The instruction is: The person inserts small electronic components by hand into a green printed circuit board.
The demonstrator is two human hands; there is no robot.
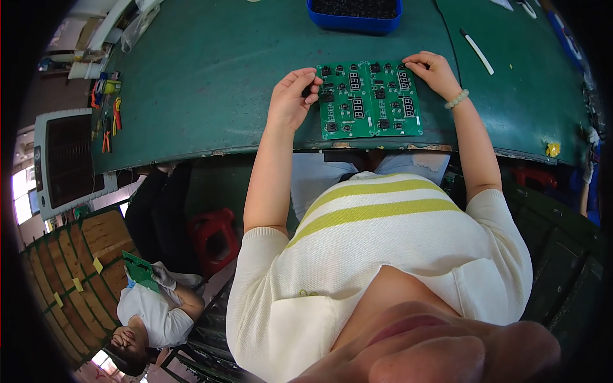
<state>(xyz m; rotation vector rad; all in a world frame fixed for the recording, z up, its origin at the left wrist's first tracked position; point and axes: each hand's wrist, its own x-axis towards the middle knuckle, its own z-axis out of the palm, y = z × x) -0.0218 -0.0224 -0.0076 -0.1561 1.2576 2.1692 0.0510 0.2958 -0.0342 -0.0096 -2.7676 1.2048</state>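
Note:
A green circuit board panel (368,121), made of two matching halves, lies on the table's near part. It carries black square components and several digit displays. My left hand (292,101) is at its upper left edge, fingers curled and closed around a small dark piece (308,91) whose shape is mostly hidden. At the panel's upper right corner, my right hand (436,71) has thumb and forefinger pinched together beside a small black component. Whether those fingertips grip a part or the board's corner is hidden.
Beyond the panel stands a blue bin (355,24) of small black parts. A white marker-like pen (477,52) lies to the right. Pliers (117,115) and other hand tools lie at the far left. Below left, a seated person (156,313) holds another green board (140,271) near a red stool (214,239).

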